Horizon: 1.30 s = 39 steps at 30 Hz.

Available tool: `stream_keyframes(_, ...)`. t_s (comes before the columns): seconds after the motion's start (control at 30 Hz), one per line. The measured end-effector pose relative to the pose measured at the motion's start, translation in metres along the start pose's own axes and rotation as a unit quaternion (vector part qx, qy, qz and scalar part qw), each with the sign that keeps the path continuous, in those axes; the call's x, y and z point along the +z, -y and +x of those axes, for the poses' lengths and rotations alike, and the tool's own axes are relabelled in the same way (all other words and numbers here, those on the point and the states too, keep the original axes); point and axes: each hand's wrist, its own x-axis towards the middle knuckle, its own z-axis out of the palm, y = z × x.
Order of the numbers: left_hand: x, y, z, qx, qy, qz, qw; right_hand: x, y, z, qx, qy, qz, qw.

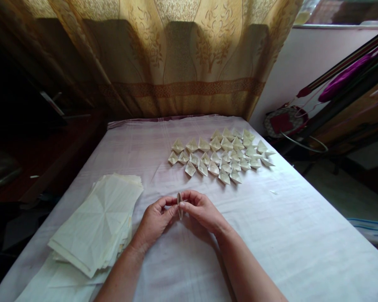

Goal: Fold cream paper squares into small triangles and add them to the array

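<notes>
A small folded piece of cream paper (179,205) stands edge-on between both my hands, low over the white cloth. My left hand (156,220) pinches its left side with thumb and fingers closed. My right hand (201,209) pinches its right side the same way. Beyond the hands, several finished folded paper boats (222,155) lie in rows on the cloth. A stack of creased cream paper sheets (97,222) lies to the left of my left hand.
The table with its white cloth (302,235) runs back to a patterned gold curtain (176,63). A dark wooden surface (34,155) sits at the left. Rods, a purple object (343,79) and a round basket (285,121) stand at the right.
</notes>
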Motion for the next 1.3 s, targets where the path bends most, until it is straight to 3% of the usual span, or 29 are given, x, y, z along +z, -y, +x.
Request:
stream_keyframes(0.17,0.001,0.001,0.0,0.002,0.019,-0.016,1.0,0.001,0.002,0.0,0.026,0.006,-0.01,1.0)
stream_keyframes(0.5,-0.001,0.005,-0.001,-0.006,0.037,-0.01,0.999,-0.001,-0.001,-0.001,0.003,-0.005,-0.049,0.999)
stream_keyframes(0.7,-0.006,-0.003,-0.005,0.004,0.049,-0.012,0.999,0.003,0.005,-0.004,0.037,0.044,0.002,0.998)
stream_keyframes(0.9,-0.007,-0.01,-0.009,-0.054,0.109,-0.105,0.987,0.009,0.004,-0.005,0.054,0.05,0.076,0.994)
stream_keyframes(1.1,-0.006,-0.008,-0.008,-0.121,0.11,-0.21,0.964,0.012,0.0,-0.003,0.084,0.053,0.144,0.985)
stream_keyframes(1.3,-0.005,-0.006,-0.007,-0.146,0.11,-0.291,0.939,0.014,-0.003,-0.001,0.086,0.053,0.187,0.977)
